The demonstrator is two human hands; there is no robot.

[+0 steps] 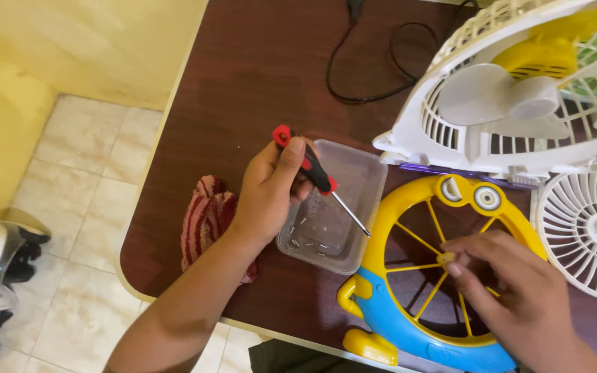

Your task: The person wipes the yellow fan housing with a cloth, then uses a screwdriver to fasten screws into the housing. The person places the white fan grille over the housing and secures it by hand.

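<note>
Several small screws [310,242] already lie in the clear tray [354,181] on the bench [243,83]. Left hand [271,190] grips a screwdriver [310,168]; right hand [513,276] pinches the yellow-and-blue fan cover's [395,324] hub, housing [478,131] still apart.

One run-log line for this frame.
left hand: holds screwdriver over clear tray | right hand: fingertips at yellow grille hub

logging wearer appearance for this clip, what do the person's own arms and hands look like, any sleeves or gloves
Both hands are bare: no gloves, rings, watch or bands show. The left hand joins a forearm that is uncovered all the way to the bottom edge of the picture, with no sleeve in sight. The right hand shows only to the wrist, also uncovered. Fingers have short, unpainted nails.
</note>
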